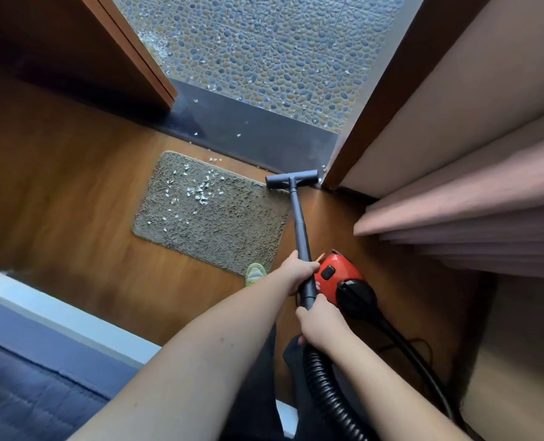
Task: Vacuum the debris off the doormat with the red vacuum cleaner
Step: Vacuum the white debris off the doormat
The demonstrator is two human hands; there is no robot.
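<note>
Both hands [299,275] around wand [300,230]

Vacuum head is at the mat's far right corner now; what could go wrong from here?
1. The vacuum head sits off the debris, which lies further left on the doormat; short strokes may miss it.
2. The doormat lies loose on smooth wood, with only a shoe at its near corner, so suction could drag or bunch it.
3. Both the left hand and right hand grip the tube, and the hose trails by the legs, so it may snag.
</note>
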